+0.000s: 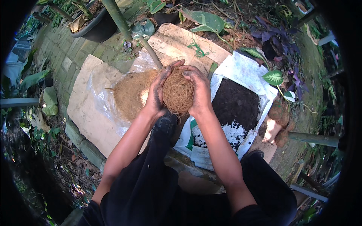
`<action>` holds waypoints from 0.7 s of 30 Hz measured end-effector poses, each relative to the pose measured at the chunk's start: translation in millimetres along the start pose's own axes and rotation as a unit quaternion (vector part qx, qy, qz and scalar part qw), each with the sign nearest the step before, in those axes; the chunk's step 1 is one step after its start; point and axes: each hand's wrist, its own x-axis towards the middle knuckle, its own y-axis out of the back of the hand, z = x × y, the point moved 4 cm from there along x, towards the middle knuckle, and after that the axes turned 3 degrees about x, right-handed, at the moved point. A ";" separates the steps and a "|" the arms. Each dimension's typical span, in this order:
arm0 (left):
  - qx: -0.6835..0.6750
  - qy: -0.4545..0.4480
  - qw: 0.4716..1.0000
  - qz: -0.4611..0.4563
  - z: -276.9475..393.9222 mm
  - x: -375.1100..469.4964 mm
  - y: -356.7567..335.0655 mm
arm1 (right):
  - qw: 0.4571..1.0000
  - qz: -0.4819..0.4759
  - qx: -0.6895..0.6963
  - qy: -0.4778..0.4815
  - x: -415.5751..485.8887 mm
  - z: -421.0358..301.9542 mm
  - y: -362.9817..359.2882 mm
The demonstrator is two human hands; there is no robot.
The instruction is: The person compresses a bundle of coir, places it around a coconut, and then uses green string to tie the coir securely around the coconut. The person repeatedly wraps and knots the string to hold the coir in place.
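Between my two cupped palms sits a round ball of brown coconut fibre. My left hand presses on its left side, and my right hand on its right side; dark soil stains both. A heap of loose coconut fibre lies on clear plastic film to the left. At the right, an opened white sack holds dark soil with white granules at its near end. Green twine lies tangled on the cardboard beyond the ball.
Cardboard sheets cover part of the mossy paving. Several fibre balls rest right of the sack. A black plant pot stands at the upper left, near a bamboo pole. Leafy plants border the far side. My knees flank the near edge.
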 end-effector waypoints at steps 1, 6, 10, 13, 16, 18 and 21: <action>-0.012 0.016 0.999 0.047 -2.7 1.3 4.6 | 0.995 -0.003 -0.070 0.069 0.2 -4.6 -3.5; -0.032 0.018 0.979 0.198 -1.7 0.1 15.2 | 0.758 -0.050 -0.453 0.466 -24.3 -17.5 -24.5; -0.001 0.008 0.972 0.237 3.8 -4.6 9.6 | 0.701 -0.073 -0.480 0.522 -34.2 -10.8 -24.4; 0.034 0.076 0.976 0.199 4.0 -5.3 2.8 | 0.819 -0.053 -0.383 0.424 -23.0 -12.0 -14.6; 0.042 0.105 0.973 0.203 0.5 -6.6 3.0 | 0.953 -0.029 -0.229 0.196 -4.0 -7.1 -1.1; 0.002 0.102 0.985 0.139 -3.0 -6.1 1.8 | 0.988 -0.027 -0.124 0.085 3.7 -3.5 3.8; -0.018 0.066 0.984 0.162 -10.8 -2.0 9.3 | 0.985 -0.018 -0.152 0.073 5.8 -0.9 4.4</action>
